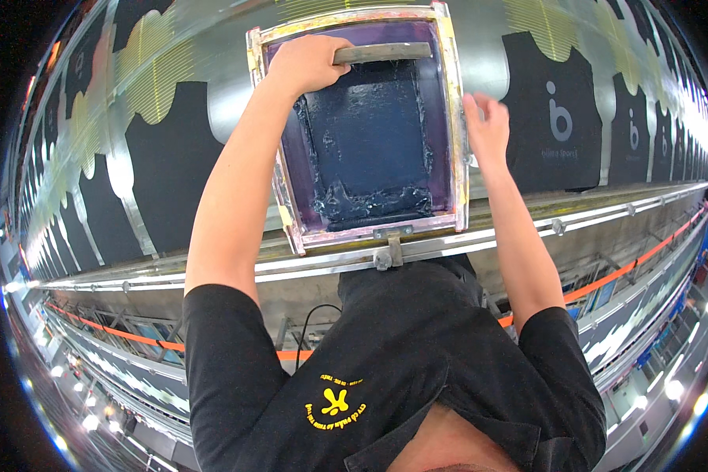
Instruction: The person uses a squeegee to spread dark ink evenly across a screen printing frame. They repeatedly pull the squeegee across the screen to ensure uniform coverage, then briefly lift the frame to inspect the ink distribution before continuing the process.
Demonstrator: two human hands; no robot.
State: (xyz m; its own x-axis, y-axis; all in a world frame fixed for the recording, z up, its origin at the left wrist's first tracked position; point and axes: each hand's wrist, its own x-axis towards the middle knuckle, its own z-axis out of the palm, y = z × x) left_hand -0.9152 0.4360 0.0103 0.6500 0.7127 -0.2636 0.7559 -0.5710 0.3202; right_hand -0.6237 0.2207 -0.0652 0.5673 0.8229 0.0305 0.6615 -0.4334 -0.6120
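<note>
A screen-printing frame (458, 118) lies in front of me over the long metal table, its pale rim stained with ink. Thick dark ink (370, 141) covers the middle of its purple mesh (444, 157) and is heaped along the near edge. My left hand (311, 64) is closed round the left end of a squeegee (385, 53), which lies crosswise near the frame's far side. Just beside the frame's right rim is my right hand (488, 126), its fingers loosely bent and apart, slightly blurred, with nothing seen in them.
Black garment pieces (554, 114) with a pale print lie to the right; plain black pieces (169, 157) lie to the left. A metal rail (527, 236) with a clamp (384, 258) runs along the near edge. An orange bar (629, 263) passes behind me.
</note>
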